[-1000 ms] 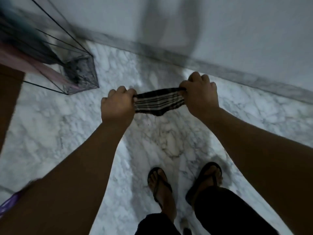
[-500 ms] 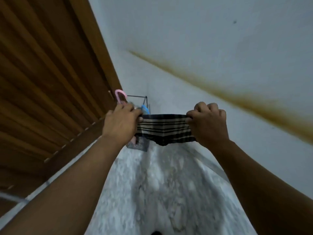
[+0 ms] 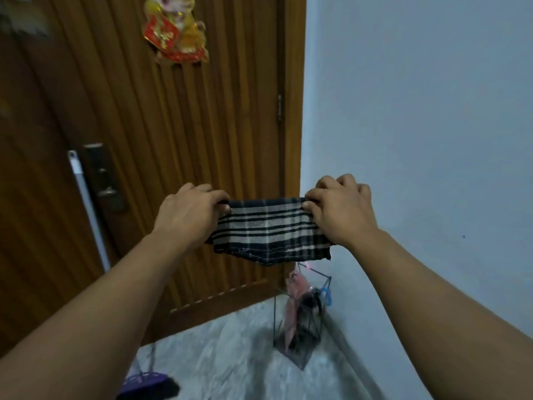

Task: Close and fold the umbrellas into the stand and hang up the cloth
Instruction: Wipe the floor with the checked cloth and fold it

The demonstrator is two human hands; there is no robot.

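Gripping cloth (image 3: 268,230) top corners, left hand (image 3: 190,215), right hand (image 3: 340,210) fingers clamped; stand (image 3: 302,321) below.

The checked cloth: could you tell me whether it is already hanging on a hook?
No, the checked cloth is stretched between the left hand and right hand.

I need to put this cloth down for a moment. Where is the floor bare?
Bare marble floor lies between the wooden door and the wire umbrella stand. It is crowded in the corner by the wall, where the stand sits, and at the lower left by a purple object.
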